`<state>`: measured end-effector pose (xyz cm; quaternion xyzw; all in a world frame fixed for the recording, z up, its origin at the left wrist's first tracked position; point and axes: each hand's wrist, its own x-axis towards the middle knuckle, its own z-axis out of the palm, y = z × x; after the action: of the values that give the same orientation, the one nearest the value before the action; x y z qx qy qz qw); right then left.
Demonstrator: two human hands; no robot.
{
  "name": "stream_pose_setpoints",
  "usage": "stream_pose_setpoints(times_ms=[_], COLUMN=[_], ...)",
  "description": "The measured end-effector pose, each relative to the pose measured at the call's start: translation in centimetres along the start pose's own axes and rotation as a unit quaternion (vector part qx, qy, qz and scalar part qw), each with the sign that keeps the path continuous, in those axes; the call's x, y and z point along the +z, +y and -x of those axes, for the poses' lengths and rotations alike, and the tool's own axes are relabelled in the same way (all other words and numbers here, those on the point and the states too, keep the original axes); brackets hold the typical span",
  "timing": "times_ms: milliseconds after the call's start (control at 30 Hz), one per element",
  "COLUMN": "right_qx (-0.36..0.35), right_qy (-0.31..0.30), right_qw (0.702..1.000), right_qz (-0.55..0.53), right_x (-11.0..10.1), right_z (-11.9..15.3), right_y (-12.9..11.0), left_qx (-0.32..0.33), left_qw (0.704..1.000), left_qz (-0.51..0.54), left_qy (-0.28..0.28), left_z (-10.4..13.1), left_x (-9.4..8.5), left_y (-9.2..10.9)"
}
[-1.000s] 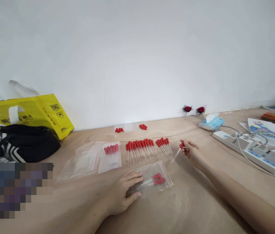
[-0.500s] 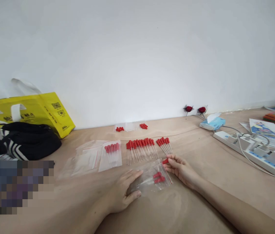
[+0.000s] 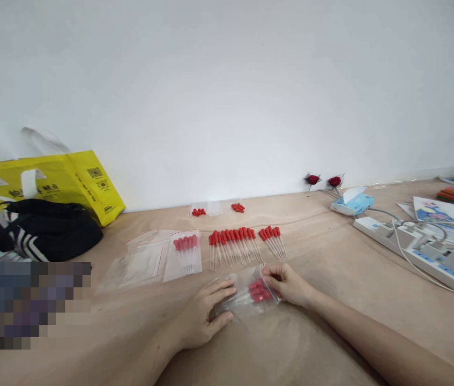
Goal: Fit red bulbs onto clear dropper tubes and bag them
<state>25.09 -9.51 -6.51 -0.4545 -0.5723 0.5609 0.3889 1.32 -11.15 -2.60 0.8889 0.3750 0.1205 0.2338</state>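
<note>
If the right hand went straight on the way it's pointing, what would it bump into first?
Probably the clear bag, whose end the right hand seems to touch; next the red-topped droppers inside it, though depth is unclear.

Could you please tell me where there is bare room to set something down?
Bare table lies between the droppers and the power strip, and in front of the bag between left forearm and right forearm. Crowded: middle and left, with droppers and flat bags; far right, with papers.

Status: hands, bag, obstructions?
Left hand on zip-lock bag, right hand at its mouth. Red-bulbed droppers inside. Loose dropper row lies beyond, not covering the bag.
</note>
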Motion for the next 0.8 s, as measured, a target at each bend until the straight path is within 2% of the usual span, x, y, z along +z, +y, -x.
stream_pose_setpoints(times_ms=[67, 133, 200, 267, 333, 433, 533, 667, 800], right_qx=[0.034, 0.056, 0.049, 0.034, 0.049, 0.085, 0.118, 0.15, 0.163], right_qy=[-0.034, -0.001, 0.099, 0.251, 0.305, 0.325, 0.326, 0.322, 0.326], right_qw=[0.999, 0.997, 0.986, 0.941, 0.917, 0.902, 0.899, 0.906, 0.918], right_qz=[0.008, 0.05, 0.123, 0.226, 0.252, 0.271, 0.267, 0.229, 0.155], right_x=[-0.5, -1.7, -3.5, -5.6, -7.7, -9.6, -10.1, -10.0, -10.5], right_z=[0.2, -0.2, -1.5, -3.5, -5.6, -8.3, -10.0, -10.9, -10.7], right_y=[-0.4, -0.9, -1.3, -1.7, -1.8, -1.8, -1.5, -0.9, -0.7], left_qx=[0.007, 0.013, 0.02, 0.021, 0.021, 0.019, 0.018, 0.015, 0.022], left_qw=[1.0, 1.0, 1.0, 1.0, 1.0, 1.0, 1.0, 1.0, 1.0], left_qz=[-0.003, -0.004, -0.003, -0.003, -0.004, -0.007, -0.002, 0.004, 0.004], left_qy=[-0.004, -0.003, 0.003, 0.003, -0.002, -0.017, -0.02, -0.019, -0.016], left_z=[-0.1, 0.0, 0.0, 0.0, 0.1, 0.1, 0.2, 0.2, 0.2], left_x=[0.1, 0.2, 0.1, -0.1, -0.3, -0.6, -0.6, -0.5, -0.4], left_y=[-0.2, -0.3, -0.3, -0.1, 0.1, 0.3, 0.4, 0.2, 0.0])
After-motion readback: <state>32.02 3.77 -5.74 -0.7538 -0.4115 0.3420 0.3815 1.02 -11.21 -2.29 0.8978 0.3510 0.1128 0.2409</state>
